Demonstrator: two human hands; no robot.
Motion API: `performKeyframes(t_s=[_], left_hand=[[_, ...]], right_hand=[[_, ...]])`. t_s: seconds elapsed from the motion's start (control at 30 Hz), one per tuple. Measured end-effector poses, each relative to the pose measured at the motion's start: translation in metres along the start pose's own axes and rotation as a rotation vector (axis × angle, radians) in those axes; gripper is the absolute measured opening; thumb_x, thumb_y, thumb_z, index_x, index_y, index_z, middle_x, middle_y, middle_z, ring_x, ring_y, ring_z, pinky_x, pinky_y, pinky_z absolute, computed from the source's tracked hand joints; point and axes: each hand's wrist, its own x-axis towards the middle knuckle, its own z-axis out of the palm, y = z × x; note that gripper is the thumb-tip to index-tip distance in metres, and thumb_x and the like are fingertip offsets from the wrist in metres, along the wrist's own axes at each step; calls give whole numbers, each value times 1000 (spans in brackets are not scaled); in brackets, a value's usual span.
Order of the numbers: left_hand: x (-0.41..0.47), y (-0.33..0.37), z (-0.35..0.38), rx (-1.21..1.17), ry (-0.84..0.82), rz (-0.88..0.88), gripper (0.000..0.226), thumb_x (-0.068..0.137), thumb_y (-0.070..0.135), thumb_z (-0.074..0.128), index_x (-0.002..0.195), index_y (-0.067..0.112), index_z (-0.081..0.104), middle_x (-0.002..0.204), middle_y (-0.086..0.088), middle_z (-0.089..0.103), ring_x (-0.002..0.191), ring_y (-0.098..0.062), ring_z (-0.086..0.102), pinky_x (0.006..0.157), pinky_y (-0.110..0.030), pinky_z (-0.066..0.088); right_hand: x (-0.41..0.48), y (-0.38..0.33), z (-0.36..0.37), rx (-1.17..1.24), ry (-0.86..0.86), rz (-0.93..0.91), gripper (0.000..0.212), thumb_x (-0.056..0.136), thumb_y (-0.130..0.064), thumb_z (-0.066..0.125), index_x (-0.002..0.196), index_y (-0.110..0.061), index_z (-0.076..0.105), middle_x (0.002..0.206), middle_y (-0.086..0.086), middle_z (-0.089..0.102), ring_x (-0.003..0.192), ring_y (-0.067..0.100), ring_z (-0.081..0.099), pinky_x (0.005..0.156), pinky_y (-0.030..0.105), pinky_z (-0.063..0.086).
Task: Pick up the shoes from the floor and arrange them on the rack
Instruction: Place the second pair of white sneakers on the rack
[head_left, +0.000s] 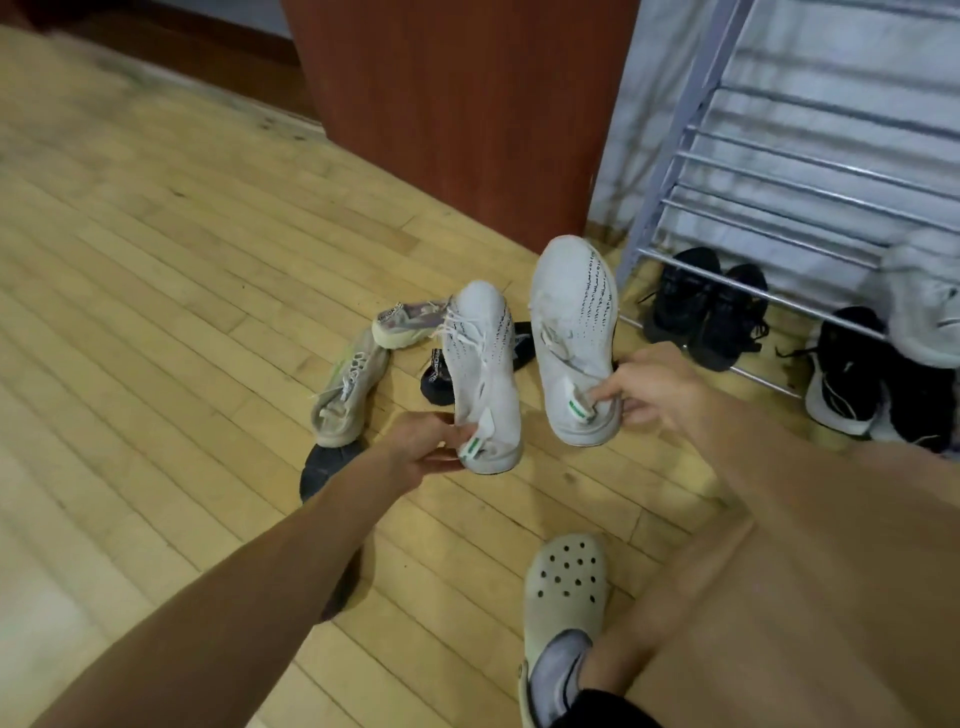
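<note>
You hold a white sneaker in each grip, left hand (423, 447) and right hand (657, 387) pinched shut on the heels, above the floor (156, 291). The rack (779, 228) already carries several shoes; beige sneakers (348, 384) remain grounded.

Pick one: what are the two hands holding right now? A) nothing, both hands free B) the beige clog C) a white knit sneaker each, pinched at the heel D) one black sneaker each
C: the left hand pinches the heel of one white sneaker and the right hand pinches the heel of the other white sneaker, toes pointing away toward the rack.
</note>
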Motion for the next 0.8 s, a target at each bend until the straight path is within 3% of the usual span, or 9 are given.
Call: performKeyframes(t_s=[0.1, 0.17, 0.23, 0.3, 0.43, 0.5, 0.63, 0.73, 0.8], left_hand=[[-15, 29, 14, 85, 33, 132, 23, 75, 0, 75, 97, 2, 67, 87, -7, 71, 77, -21, 67, 62, -30, 57], [-19, 48, 28, 143, 33, 193, 24, 75, 0, 76, 97, 2, 68, 82, -6, 71, 74, -19, 66, 66, -31, 57], [-20, 65, 47, 203, -4, 229, 17, 76, 0, 75, 92, 4, 69, 66, -1, 70, 61, -13, 66, 58, -28, 56], [-18, 80, 69, 248, -23, 233, 11, 77, -3, 72, 85, 4, 69, 53, 2, 66, 50, -10, 62, 56, -28, 55], [-6, 106, 117, 316, -51, 240, 9, 72, -7, 71, 81, -7, 69, 60, -9, 65, 57, -22, 61, 62, -33, 57], [5, 117, 142, 344, -98, 244, 30, 70, -7, 73, 97, -18, 65, 70, -14, 62, 70, -25, 59, 74, -42, 58], [33, 139, 197, 371, -155, 254, 32, 74, -5, 74, 104, -13, 66, 73, -13, 69, 66, -24, 65, 59, -33, 61], [59, 159, 235, 366, -157, 251, 29, 75, -4, 74, 102, -10, 68, 89, -18, 72, 79, -29, 67, 77, -43, 59], [77, 173, 257, 355, -130, 257, 27, 74, -4, 76, 99, -8, 69, 96, -20, 73, 83, -31, 69, 77, -44, 59]], right_hand=[[-14, -6, -23, 36, 23, -26, 23, 70, 4, 80, 74, -5, 60, 72, 12, 65, 61, 19, 62, 55, 30, 53], [-17, -7, -41, 47, 45, -27, 21, 69, 3, 82, 80, -1, 64, 82, 15, 68, 70, 24, 66, 62, 36, 58], [-18, -6, -61, 61, 61, -9, 30, 68, 2, 83, 93, 4, 67, 92, 18, 70, 83, 30, 69, 72, 41, 59], [-18, -1, -81, 79, 76, 20, 32, 69, 3, 82, 97, 6, 65, 91, 19, 68, 82, 33, 68, 69, 43, 59], [-8, 20, -125, 178, 114, 104, 26, 75, 8, 75, 97, 5, 61, 79, 16, 64, 65, 27, 64, 43, 35, 57], [0, 32, -148, 197, 128, 133, 29, 76, 5, 75, 102, 5, 63, 81, 15, 64, 66, 26, 64, 44, 33, 56], [24, 47, -187, 309, 227, 136, 17, 74, 9, 75, 79, 3, 60, 83, 18, 65, 69, 29, 64, 61, 46, 59], [50, 50, -210, 371, 275, 118, 20, 72, 11, 76, 78, 4, 59, 87, 20, 66, 66, 29, 65, 51, 41, 59], [73, 49, -223, 441, 279, 107, 19, 74, 14, 74, 76, 5, 57, 79, 18, 64, 51, 26, 65, 34, 32, 53]])
